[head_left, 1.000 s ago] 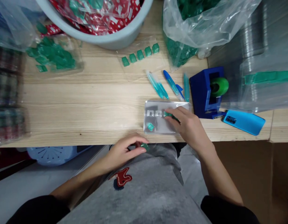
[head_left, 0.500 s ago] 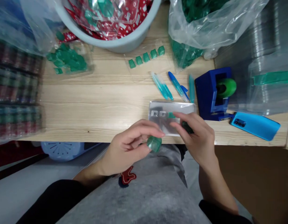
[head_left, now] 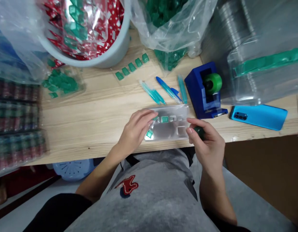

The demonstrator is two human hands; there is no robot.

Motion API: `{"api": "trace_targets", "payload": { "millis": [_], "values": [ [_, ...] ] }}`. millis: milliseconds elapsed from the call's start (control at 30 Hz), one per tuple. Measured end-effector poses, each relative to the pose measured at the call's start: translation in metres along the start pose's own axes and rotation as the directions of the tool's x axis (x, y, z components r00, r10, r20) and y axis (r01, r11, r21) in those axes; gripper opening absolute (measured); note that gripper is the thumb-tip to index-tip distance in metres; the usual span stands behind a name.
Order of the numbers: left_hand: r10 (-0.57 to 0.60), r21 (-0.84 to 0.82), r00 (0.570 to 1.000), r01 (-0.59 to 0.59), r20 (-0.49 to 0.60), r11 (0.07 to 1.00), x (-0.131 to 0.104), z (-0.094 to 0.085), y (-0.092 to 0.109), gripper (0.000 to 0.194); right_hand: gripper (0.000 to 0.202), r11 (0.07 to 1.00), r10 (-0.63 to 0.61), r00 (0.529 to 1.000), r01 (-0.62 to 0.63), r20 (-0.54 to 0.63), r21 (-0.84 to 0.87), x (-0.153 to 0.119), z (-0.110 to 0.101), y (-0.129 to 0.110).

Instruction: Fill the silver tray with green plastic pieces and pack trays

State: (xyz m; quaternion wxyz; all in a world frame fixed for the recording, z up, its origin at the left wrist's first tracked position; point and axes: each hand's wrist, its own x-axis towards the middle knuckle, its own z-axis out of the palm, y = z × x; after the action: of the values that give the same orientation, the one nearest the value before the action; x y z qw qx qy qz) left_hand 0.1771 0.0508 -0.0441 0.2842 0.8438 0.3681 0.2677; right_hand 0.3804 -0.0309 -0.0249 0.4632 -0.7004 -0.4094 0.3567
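A clear plastic tray (head_left: pixel 163 132) with moulded square recesses lies at the table's front edge. My left hand (head_left: pixel 133 132) is over its left end, with fingers drawn together at a small green plastic piece (head_left: pixel 155 119) partly covered by the fingertips. Below them, by my thumb, another green piece (head_left: pixel 149 133) shows at the tray's lower left. A third green piece (head_left: pixel 164 119) sits in an upper recess. At the tray's right edge is my right hand (head_left: pixel 205 140), its curled fingers around dark green pieces (head_left: pixel 199 132); thumb and forefinger tips are close together.
Pens (head_left: pixel 167 88) and a blue tape dispenser (head_left: pixel 203 91) lie behind the tray, a blue phone (head_left: pixel 258 117) to the right. Farther back are a tub (head_left: pixel 126 35), a bag of green pieces (head_left: pixel 173 40), a row of green pieces (head_left: pixel 132 67) and a green pile (head_left: pixel 60 82).
My left hand has moved forward from the table edge onto the tray's left end. More green pieces show there. My right fingers have drawn back to the tray's right edge. The view has shifted.
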Motion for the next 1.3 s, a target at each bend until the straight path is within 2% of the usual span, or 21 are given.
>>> {"api": "trace_targets", "payload": {
  "millis": [100, 233, 367, 433, 533, 667, 767, 867, 1000, 1100, 1167, 1300],
  "values": [
    [0.093, 0.081, 0.993, -0.100, 0.077, 0.992, 0.004, 0.004, -0.001, 0.036, 0.023, 0.982, 0.095, 0.995, -0.100, 0.039, 0.162, -0.001, 0.001, 0.005],
    [0.098, 0.104, 0.983, -0.115, 0.154, 0.988, 0.007, 0.004, -0.005, 0.026, 0.027, 0.911, 0.169, 0.979, -0.199, 0.115, 0.362, 0.000, -0.002, 0.010],
    [0.118, 0.196, 0.980, -0.149, 0.160, 0.969, 0.009, 0.005, -0.008, 0.018, 0.036, 0.754, 0.216, 0.927, -0.357, 0.305, 0.551, 0.001, -0.005, 0.009],
    [0.092, 0.215, 0.978, -0.132, 0.186, 0.968, 0.010, 0.004, -0.006, 0.018, 0.041, 0.685, 0.214, 0.898, -0.419, 0.385, 0.596, 0.002, -0.004, 0.005],
    [0.021, 0.132, 0.980, -0.047, 0.196, 0.990, 0.012, 0.000, 0.004, 0.023, 0.044, 0.665, 0.190, 0.873, -0.450, 0.449, 0.596, 0.002, 0.001, -0.002],
    [-0.025, -0.084, 0.996, 0.032, 0.089, 0.996, 0.015, -0.011, 0.031, 0.026, 0.040, 0.636, 0.091, 0.850, -0.450, 0.519, 0.627, -0.001, 0.009, -0.012],
    [0.027, -0.111, 0.993, -0.014, 0.113, 0.994, 0.020, -0.017, 0.048, 0.027, 0.040, 0.638, 0.057, 0.849, -0.435, 0.525, 0.635, -0.003, 0.013, -0.018],
    [0.057, -0.118, 0.985, -0.037, 0.166, 0.992, 0.024, -0.019, 0.054, 0.027, 0.045, 0.690, 0.044, 0.856, -0.400, 0.516, 0.604, -0.004, 0.014, -0.024],
    [-0.022, -0.247, 0.994, 0.049, 0.111, 0.968, 0.023, -0.020, 0.051, 0.022, 0.046, 0.723, -0.018, 0.858, -0.343, 0.513, 0.599, -0.007, 0.012, -0.029],
    [-0.103, -0.349, 0.994, 0.113, 0.047, 0.930, 0.020, -0.020, 0.049, 0.022, 0.042, 0.788, -0.015, 0.882, -0.280, 0.471, 0.549, -0.009, 0.015, -0.033],
    [-0.138, -0.410, 0.990, 0.137, 0.028, 0.902, 0.018, -0.021, 0.050, 0.023, 0.034, 0.816, -0.005, 0.907, -0.239, 0.420, 0.526, -0.009, 0.018, -0.035],
    [-0.149, -0.505, 0.988, 0.148, 0.039, 0.850, 0.014, -0.019, 0.051, 0.023, 0.014, 0.804, 0.032, 0.937, -0.231, 0.347, 0.548, -0.007, 0.026, -0.036]
  ]
}}
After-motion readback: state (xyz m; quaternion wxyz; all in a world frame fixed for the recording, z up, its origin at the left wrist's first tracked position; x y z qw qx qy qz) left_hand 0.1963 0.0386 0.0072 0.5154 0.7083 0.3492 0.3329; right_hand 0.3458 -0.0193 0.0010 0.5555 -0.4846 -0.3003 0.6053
